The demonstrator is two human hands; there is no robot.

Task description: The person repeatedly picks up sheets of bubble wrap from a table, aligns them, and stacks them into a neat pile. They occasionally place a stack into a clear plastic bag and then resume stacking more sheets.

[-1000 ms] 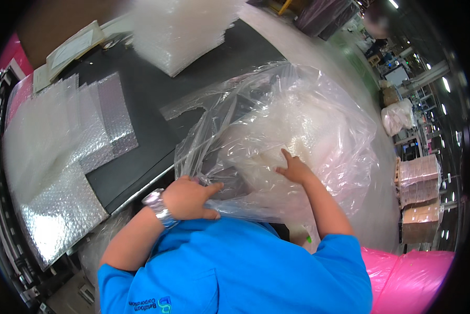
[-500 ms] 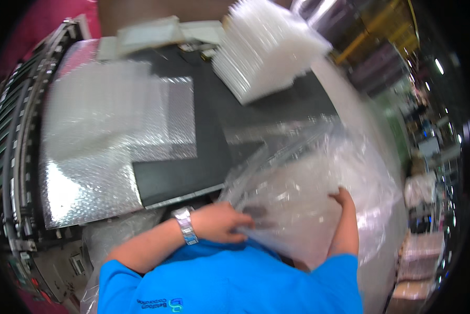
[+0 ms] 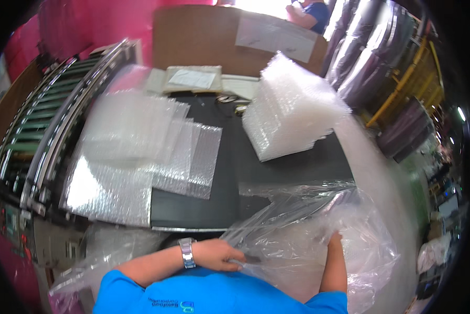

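Observation:
A large clear plastic bag (image 3: 297, 246) spreads over the table's near right corner and hangs off its front edge. My left hand (image 3: 220, 255), below a metal-banded watch, is closed on the bag's near edge with its fingers curled. My right hand (image 3: 335, 239) reaches forward into the bag's folds, and film blurs its fingers. Beyond the bag, a tall stack of bubble wrap pouches (image 3: 292, 112) stands on the dark table (image 3: 222, 162). Several flat bubble wrap sheets (image 3: 135, 131) lie fanned at the left.
A roller conveyor (image 3: 62, 125) runs along the left side. A brown board (image 3: 198, 39) rises behind the table, with papers (image 3: 193, 78) and small tools (image 3: 239, 107) before it. Wrapped rolls (image 3: 366, 47) stand at the far right. Another person (image 3: 312, 14) is at the back.
The view has tilted up, so the table sits lower and the back board and another person show. My right hand has gone further into the film; my left still holds the bag's edge.

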